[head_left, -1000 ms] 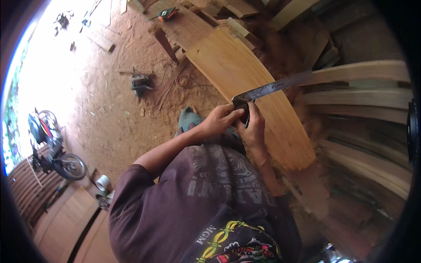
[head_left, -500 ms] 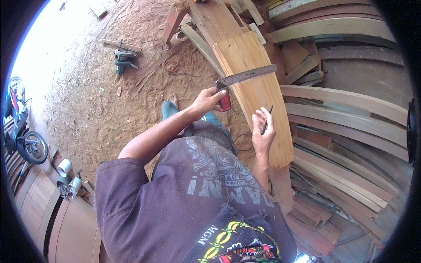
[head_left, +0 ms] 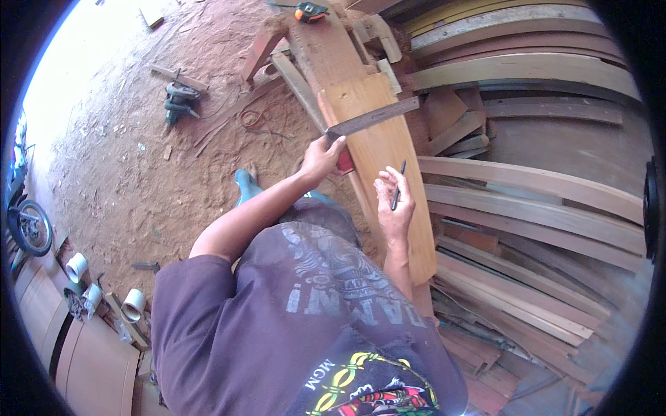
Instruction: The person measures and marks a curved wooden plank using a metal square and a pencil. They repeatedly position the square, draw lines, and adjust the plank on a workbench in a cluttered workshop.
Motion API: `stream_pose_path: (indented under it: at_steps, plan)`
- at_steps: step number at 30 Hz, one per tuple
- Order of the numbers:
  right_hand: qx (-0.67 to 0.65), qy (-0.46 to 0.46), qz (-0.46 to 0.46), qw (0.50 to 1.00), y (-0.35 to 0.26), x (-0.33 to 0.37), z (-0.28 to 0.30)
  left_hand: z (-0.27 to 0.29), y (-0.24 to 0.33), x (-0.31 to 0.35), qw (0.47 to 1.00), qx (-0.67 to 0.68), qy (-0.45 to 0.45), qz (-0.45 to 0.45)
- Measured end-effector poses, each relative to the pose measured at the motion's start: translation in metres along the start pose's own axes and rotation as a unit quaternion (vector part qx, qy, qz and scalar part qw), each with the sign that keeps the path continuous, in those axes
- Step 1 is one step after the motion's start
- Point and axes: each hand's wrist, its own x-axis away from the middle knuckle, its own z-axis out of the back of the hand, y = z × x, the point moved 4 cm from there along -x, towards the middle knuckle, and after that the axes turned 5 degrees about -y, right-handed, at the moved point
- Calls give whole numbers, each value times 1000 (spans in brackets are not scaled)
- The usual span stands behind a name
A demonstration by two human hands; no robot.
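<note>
A pale wooden board (head_left: 371, 156) lies lengthwise before me on a dusty timber support (head_left: 326, 48). My left hand (head_left: 323, 158) is closed on the red handle of a try square (head_left: 374, 116), at the board's left edge. The square's dark metal blade lies across the board near its far end. Over the middle of the board is my right hand (head_left: 397, 208), bent fingers around a slim dark pencil (head_left: 399, 185). Its fingers are well apart from the blade, on the near side of it. Whether the pencil tip touches wood cannot be made out.
An orange and black tape measure (head_left: 310, 12) rests on the support's far end. A green circular saw (head_left: 180, 102) stands on the sawdust-covered floor at left. Stacked planks (head_left: 534, 170) fill the right side. A motorcycle wheel (head_left: 31, 227) and white cups (head_left: 132, 305) are at far left.
My left hand has slid the try square toward the board's far end. The right hand keeps the pencil and stays over the board. The view has shifted, showing more of the tape measure.
</note>
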Motion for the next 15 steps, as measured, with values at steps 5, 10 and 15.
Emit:
stream_pose_path:
  at_steps: [5, 10, 15]
  plan:
    - [3, -25, 6, 1000, 8, -25, 10, 6, 8, 4, 991, -122, 38, 44]
    - [-8, -53, 19, 998, 8, -47, 11, 5, 8, 7, 997, -60, 26, 37]
    - [-8, -78, 20, 997, 7, -63, 9, 2, 2, 7, 999, -44, 26, 0]
